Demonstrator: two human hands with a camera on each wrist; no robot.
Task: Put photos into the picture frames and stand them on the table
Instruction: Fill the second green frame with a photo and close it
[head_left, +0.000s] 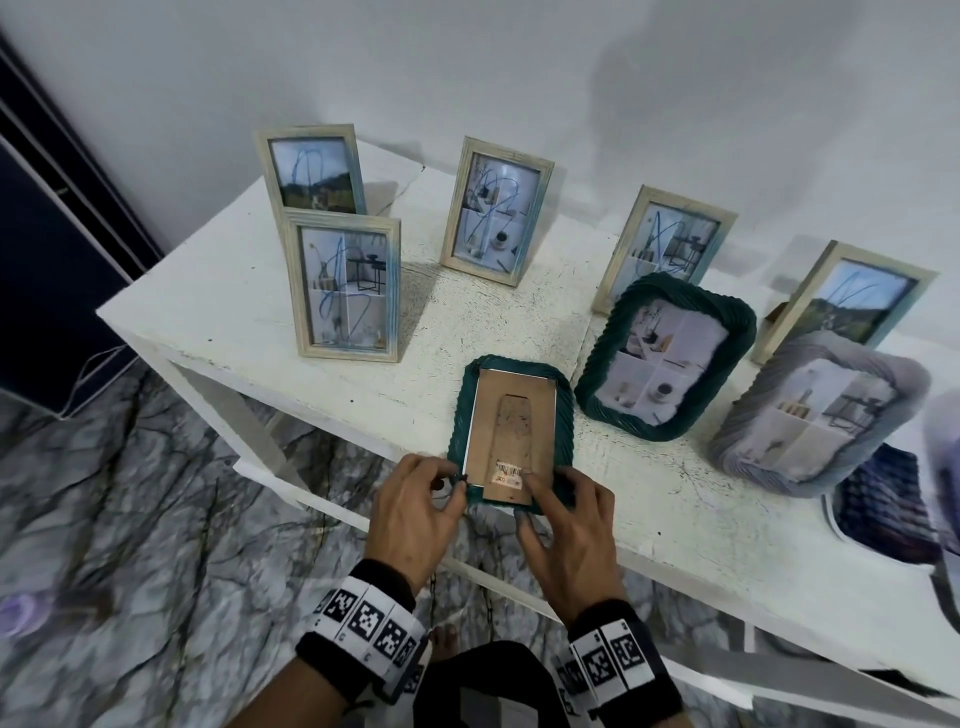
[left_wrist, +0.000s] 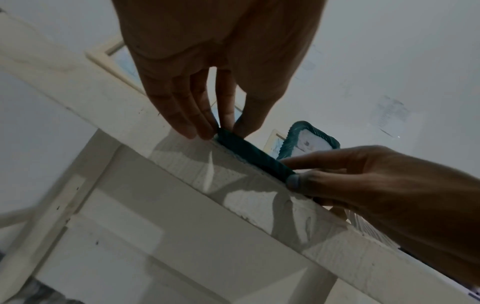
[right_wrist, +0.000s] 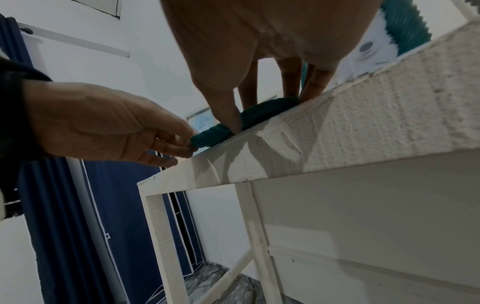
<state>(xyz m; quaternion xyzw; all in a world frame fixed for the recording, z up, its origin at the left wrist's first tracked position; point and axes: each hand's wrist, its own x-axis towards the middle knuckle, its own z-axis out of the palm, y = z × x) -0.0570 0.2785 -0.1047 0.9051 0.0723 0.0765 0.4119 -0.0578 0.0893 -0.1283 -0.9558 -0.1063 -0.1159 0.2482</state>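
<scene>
A teal rope-edged picture frame (head_left: 462, 415) lies face down at the front edge of the white table (head_left: 675, 545). Its brown backing board (head_left: 511, 431), with a stand flap and a barcode sticker, faces up. My left hand (head_left: 452, 480) pinches the frame's near left corner with thumb and fingers. My right hand (head_left: 530, 493) holds the near right end, index finger pressing on the backing by the sticker and thumb on the front rim. The left wrist view shows the frame's edge (left_wrist: 249, 153) between both hands, and the right wrist view shows the same edge (right_wrist: 265, 112). Any photo inside is hidden.
Several pale wooden frames with photos stand at the back, the nearest one (head_left: 345, 291) to the left. A teal frame (head_left: 665, 358) and a grey frame (head_left: 815, 415) stand to the right. A dark blue frame (head_left: 883, 504) lies at the far right. A navy wardrobe (head_left: 52, 260) stands left.
</scene>
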